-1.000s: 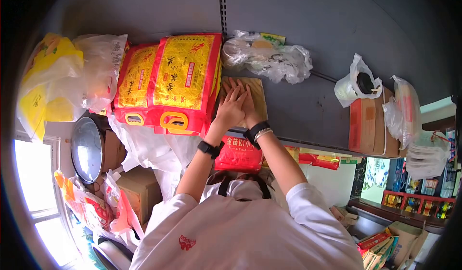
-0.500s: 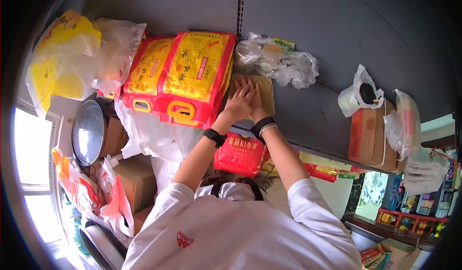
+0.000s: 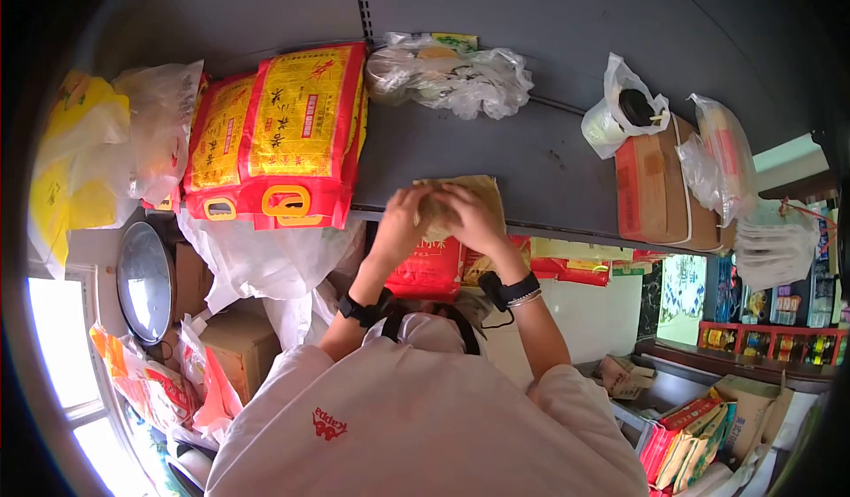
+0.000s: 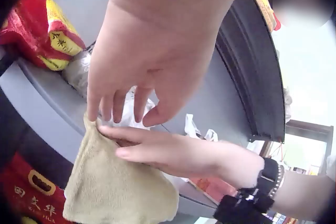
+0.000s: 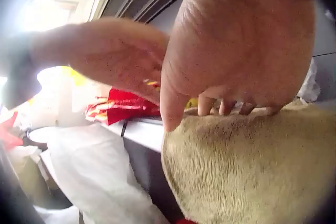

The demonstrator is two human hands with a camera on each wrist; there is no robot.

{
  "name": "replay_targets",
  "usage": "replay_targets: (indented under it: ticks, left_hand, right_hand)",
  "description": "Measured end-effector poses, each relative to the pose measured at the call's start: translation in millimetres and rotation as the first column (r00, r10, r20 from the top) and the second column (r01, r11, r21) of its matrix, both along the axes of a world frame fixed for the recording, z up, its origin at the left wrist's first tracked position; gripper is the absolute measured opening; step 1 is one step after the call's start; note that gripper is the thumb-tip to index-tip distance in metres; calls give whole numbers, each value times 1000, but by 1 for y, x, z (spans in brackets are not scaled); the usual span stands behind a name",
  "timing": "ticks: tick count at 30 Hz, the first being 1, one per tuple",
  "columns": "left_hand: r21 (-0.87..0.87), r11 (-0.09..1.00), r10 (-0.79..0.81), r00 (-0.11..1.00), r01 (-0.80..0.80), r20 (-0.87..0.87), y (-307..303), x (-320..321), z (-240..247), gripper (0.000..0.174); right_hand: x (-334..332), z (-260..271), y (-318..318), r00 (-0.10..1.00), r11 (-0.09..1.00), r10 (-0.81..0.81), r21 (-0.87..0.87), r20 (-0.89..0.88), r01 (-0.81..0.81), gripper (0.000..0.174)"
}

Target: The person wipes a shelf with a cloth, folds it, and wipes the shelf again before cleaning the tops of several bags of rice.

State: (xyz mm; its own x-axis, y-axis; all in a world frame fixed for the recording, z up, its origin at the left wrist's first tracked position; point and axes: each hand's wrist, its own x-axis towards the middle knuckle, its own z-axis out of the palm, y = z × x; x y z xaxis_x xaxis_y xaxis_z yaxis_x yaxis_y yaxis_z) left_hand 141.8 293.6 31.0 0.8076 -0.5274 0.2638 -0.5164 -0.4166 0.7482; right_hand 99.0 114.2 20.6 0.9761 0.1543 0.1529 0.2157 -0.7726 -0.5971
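Note:
A tan cloth (image 3: 485, 198) lies at the front edge of the grey shelf (image 3: 558, 156), its lower part hanging in front in the left wrist view. My right hand (image 3: 474, 223) grips the cloth's upper edge; in the right wrist view the thumb of that hand (image 5: 247, 40) is in front of the cloth (image 5: 247, 166) and its fingers behind. Beside it, my left hand (image 3: 400, 227) reaches over the edge with bent, relaxed fingers. An outer fingertip of the left hand (image 4: 152, 56) touches the corner of the cloth (image 4: 121, 182); its thumb stands apart from the fabric.
Red-and-yellow bags (image 3: 297, 125) stand left on the shelf. Crumpled clear plastic (image 3: 452, 81) lies behind the hands. At right are a cardboard box (image 3: 651, 187) and a bagged cup (image 3: 611, 121). A red package (image 3: 425, 271) is below the shelf edge.
Both hands have come back from flat on the cloth to the shelf's front edge, bringing the cloth forward. The fingers have bent, and the hands have moved apart. The head view has shifted.

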Motion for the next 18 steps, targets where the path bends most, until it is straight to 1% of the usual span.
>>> replay_targets:
  ticks: [1,2,3,4,5,6,7,8,10,11,13,14,16,17,18]
  left_hand:
    - [81,991,104,994,-106,28,0,5,-3,45]
    - [83,992,98,995,-100,26,0,9,-7,45]
    - [163,975,137,987,-151,89,-1,12,-11,47]
    - [239,949,171,973,-205,154,-3,14,-12,49]
    - [242,950,166,975,-199,149,-6,16,-12,49]
    - [282,929,206,967,-241,149,-9,17,-13,46]
    - [322,904,246,958,-282,150,-11,18,-13,44]
    - [327,903,243,959,-278,145,-12,19,-13,44]
    - [343,892,268,956,-293,120,-15,23,-13,35]
    - [345,892,268,956,-293,118,-15,26,-13,35]
    - [319,911,219,962,-262,164,-15,32,-10,26]
    - [320,911,218,962,-261,165,-14,36,-6,26]
    - [256,949,164,981,-185,102,-14,45,4,21]
    - [257,949,163,981,-185,103,-14,52,8,21]
    - [228,958,147,981,-174,130,-14,61,13,21]
  right_hand:
    - [1,4,-5,999,977,-44,212,20,39,42]
    - [-2,11,-9,980,954,-150,281,130,109,34]
    - [-2,10,-15,980,953,-155,282,127,115,34]
    - [-3,9,-23,952,967,-225,168,209,191,36]
    - [-4,8,-30,914,960,-280,58,295,275,38]
    - [-5,5,-35,907,945,-314,5,282,326,41]
    - [-5,4,-36,907,944,-319,7,275,329,41]
    - [-4,2,-38,911,944,-305,-41,277,329,41]
    - [-1,1,-42,918,937,-272,-140,287,321,43]
    - [0,0,-42,919,937,-272,-140,284,321,43]
    - [4,-2,-39,919,916,-281,-207,275,342,34]
    - [7,-3,-41,919,917,-282,-206,275,343,34]
    - [13,-3,-46,932,937,-236,-191,275,293,19]
    - [18,5,-47,932,937,-237,-190,276,294,19]
    - [23,13,-51,917,944,-264,-114,299,309,15]
